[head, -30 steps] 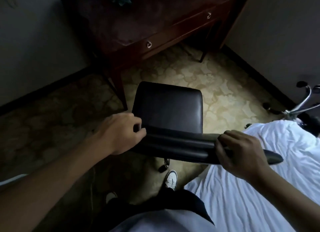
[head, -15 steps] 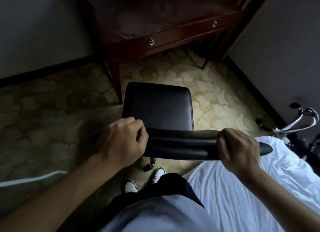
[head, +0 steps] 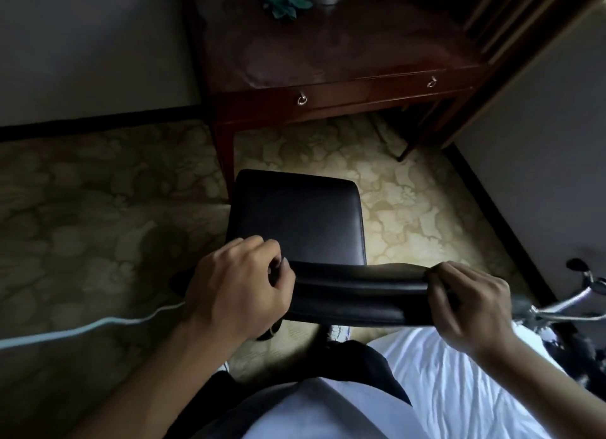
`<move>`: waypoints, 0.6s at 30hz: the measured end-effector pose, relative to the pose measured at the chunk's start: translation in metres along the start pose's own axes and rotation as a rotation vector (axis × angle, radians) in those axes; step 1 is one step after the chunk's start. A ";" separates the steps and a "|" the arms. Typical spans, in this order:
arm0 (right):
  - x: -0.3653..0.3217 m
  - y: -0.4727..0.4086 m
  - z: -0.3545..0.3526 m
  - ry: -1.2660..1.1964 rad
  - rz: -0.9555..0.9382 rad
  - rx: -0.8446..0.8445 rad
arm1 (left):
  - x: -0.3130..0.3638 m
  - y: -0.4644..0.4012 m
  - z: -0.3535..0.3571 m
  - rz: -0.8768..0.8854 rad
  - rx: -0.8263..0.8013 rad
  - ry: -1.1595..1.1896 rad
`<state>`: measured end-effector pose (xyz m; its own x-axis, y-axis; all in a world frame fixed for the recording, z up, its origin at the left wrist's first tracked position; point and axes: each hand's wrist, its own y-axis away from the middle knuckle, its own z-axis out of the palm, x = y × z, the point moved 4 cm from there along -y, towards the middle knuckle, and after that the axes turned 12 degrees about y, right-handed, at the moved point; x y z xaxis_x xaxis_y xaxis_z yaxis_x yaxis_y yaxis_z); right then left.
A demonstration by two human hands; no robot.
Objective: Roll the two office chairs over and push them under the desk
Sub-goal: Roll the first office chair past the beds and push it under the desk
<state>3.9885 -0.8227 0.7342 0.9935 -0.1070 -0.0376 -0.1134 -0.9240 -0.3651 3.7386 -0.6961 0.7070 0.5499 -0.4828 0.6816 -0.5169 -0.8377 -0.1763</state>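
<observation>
Both hands, L (head: 236, 288) & R (head: 472, 304), clenched on chair (head: 296, 219) backrest top; seat just short of desk (head: 328, 58).

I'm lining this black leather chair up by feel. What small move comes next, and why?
Probably steer the black leather office chair slightly right while pushing forward: both hands grip its backrest, and its seat points at the dark wooden desk's left leg, not the opening.

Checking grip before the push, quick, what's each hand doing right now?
Left hand: closed on the chair backrest, left end.
Right hand: closed on the backrest, right end.
</observation>
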 end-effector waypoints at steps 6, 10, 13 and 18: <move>0.071 -0.003 0.013 -0.064 -0.121 -0.001 | 0.042 -0.006 0.037 -0.139 0.194 0.010; 0.111 -0.015 0.019 -0.080 -0.189 -0.039 | 0.069 -0.015 0.063 -0.254 0.317 -0.035; 0.140 -0.028 0.016 -0.157 -0.220 -0.030 | 0.089 -0.026 0.083 -0.422 0.321 -0.122; 0.166 -0.037 0.018 -0.211 -0.281 0.011 | 0.115 -0.031 0.111 -0.462 0.388 -0.066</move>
<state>4.1575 -0.7999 0.7251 0.9650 0.2303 -0.1257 0.1636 -0.9027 -0.3980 3.8908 -0.7543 0.7119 0.7066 -0.0518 0.7058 0.0550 -0.9903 -0.1278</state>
